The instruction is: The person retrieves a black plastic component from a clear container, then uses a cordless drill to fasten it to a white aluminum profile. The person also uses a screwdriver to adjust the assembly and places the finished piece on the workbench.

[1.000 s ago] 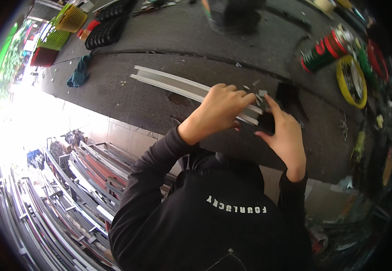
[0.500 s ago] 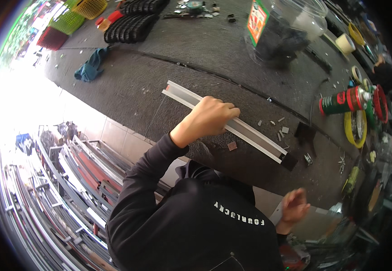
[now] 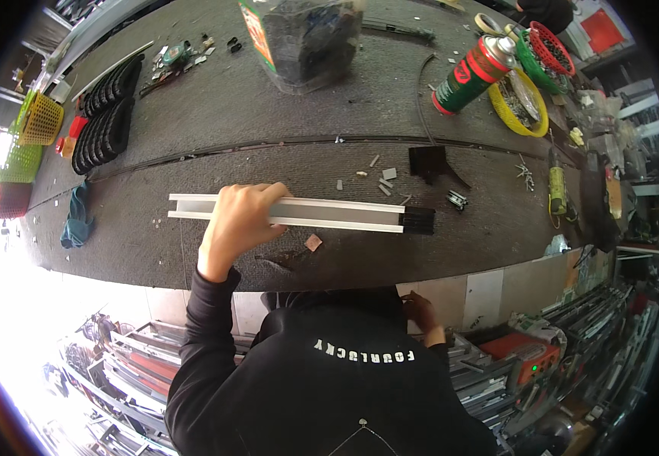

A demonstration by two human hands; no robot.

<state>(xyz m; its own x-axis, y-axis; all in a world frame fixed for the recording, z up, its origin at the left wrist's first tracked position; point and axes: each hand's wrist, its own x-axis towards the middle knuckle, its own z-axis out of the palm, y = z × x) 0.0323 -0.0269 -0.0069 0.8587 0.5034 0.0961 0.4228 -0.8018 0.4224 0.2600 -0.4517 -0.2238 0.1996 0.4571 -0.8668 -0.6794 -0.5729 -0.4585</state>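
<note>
My left hand (image 3: 240, 220) is closed over a white metal channel profile (image 3: 337, 216), fingers and thumb at its two long edges. The profile lies crosswise on the dark worktable, its grey inner floor facing up. At its right end sits a black ribbed piece (image 3: 418, 220). Just below the profile is a small pinkish-brown square chip (image 3: 312, 242). My right hand (image 3: 420, 310) is down by my body, below the table's front edge, in shade. Its fingers are loosely apart and nothing shows in them.
Small grey offcuts (image 3: 386, 182), a black flat piece (image 3: 428, 161) and metal fittings (image 3: 457, 199) lie beyond the profile. Farther back stand a clear plastic tub (image 3: 310, 45), a red-green spray can (image 3: 475, 74) and a yellow basket (image 3: 518, 102). A blue cloth (image 3: 77, 216) lies left.
My view has swung round, so the profile now lies nearly level across it instead of slanting. My left hand keeps its hold; my right hand has drawn in toward my body.
</note>
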